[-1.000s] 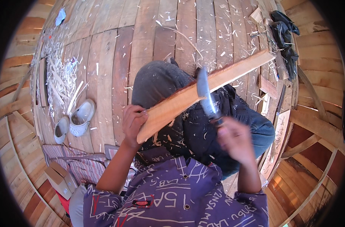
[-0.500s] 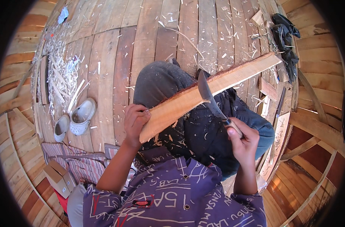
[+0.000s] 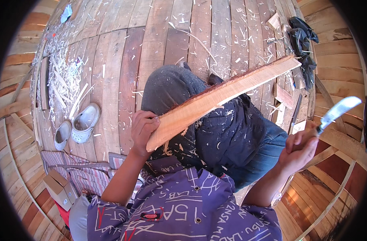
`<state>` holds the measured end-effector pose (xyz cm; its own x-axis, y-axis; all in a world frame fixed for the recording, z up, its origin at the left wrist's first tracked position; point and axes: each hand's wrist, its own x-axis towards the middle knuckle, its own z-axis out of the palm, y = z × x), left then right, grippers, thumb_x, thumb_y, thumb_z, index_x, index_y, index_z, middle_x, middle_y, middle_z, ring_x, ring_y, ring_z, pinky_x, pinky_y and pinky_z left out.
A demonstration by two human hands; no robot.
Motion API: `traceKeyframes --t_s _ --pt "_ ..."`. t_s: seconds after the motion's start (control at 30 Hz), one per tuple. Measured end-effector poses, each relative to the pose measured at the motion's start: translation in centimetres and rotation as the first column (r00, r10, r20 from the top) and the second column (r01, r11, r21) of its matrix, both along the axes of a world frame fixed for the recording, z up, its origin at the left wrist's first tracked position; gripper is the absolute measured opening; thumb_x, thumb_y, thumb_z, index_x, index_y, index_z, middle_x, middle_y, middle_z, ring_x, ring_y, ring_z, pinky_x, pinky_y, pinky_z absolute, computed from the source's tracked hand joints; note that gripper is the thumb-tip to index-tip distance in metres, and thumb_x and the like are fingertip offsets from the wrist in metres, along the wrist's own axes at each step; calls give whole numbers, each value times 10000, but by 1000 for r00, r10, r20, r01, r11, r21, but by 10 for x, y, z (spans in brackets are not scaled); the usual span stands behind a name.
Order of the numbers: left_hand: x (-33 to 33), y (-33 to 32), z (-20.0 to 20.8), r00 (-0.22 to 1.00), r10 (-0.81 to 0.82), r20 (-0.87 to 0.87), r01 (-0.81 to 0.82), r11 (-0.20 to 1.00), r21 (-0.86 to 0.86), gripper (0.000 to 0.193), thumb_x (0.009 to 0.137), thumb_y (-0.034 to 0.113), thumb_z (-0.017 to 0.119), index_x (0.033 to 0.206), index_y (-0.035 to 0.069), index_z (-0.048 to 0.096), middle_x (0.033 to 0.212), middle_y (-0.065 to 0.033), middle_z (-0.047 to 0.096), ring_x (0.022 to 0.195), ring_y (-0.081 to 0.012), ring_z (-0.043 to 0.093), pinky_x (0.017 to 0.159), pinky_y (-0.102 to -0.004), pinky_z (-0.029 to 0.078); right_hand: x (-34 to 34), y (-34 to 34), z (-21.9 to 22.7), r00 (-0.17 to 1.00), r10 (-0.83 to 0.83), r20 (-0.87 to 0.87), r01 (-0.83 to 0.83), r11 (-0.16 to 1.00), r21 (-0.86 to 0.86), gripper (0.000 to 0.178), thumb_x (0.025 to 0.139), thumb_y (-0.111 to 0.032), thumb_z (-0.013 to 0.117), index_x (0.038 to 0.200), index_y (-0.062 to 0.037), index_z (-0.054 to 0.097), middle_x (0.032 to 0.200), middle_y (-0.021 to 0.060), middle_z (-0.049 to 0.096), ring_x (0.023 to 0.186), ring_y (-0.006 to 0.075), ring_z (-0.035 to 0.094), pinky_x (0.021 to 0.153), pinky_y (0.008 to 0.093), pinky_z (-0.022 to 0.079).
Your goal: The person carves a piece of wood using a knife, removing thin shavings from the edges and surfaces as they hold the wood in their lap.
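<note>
A long wooden plank (image 3: 219, 96) with rough, bark-like fibres along its far edge slants across my lap, its far end up to the right. My left hand (image 3: 144, 130) grips its near end, fingers curled over the edge by my knee. Out to the right, clear of the wood, my right hand (image 3: 299, 149) is closed round the handle of a curved knife (image 3: 339, 110). The bright blade points up and to the right; most of the handle is hidden by the fingers. Thin shavings lie on my dark trousers (image 3: 231, 132).
Shavings litter the plank floor (image 3: 111, 80), heaped at the left. A pair of pale clogs (image 3: 86, 122) stands left, near a striped cloth (image 3: 79, 168) and a cardboard box (image 3: 60, 189). Black plastic bags (image 3: 302, 38) and wood offcuts (image 3: 284, 95) lie at the right.
My right hand has swung the knife off the plank, out to the right and upward. My left hand and the plank have hardly moved.
</note>
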<state>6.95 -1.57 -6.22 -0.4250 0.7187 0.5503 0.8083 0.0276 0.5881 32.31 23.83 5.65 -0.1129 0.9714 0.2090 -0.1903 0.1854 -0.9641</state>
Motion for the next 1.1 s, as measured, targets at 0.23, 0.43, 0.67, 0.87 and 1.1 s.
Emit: traceKeyframes --t_s 0.23,0.43,0.67,0.87,1.1 --pt "2 0 3 999 44 29 -44 999 5 209 665 69 688 830 14 573 812 -113 600 794 -297 615 752 -440 461 -28 -59 -26 611 769 190 -536 578 -616 296 934 -170 600 1147 34 594 726 -26 526 581 24 450 508 191 366" --pt "2 6 5 999 34 38 -35 999 18 213 662 64 689 829 12 569 796 -108 585 778 -292 610 732 -427 456 -28 -69 -38 666 709 231 -495 653 -574 297 899 -173 654 1109 32 611 712 -22 530 564 31 453 477 214 375" --pt "2 5 6 999 -10 40 9 1000 8 254 698 78 727 865 47 537 832 -114 564 803 -291 586 730 -403 440 -31 -52 -24 482 34 876 -630 708 319 326 729 -155 779 1005 -21 670 640 104 587 492 220 552 487 323 435" --pt "2 5 4 998 35 50 -37 998 48 219 666 75 695 835 15 568 789 -100 571 789 -289 608 735 -425 460 2 -6 -20 893 -41 448 -36 986 160 257 951 -190 544 1049 42 596 618 -11 480 466 51 410 410 221 322" --pt "4 10 4 997 44 61 -46 998 36 212 674 89 692 830 21 565 796 -106 579 780 -291 610 750 -432 458 -50 -63 -7 532 796 289 -493 569 -659 289 973 -270 521 1057 -5 598 641 -46 473 500 26 408 433 184 302"
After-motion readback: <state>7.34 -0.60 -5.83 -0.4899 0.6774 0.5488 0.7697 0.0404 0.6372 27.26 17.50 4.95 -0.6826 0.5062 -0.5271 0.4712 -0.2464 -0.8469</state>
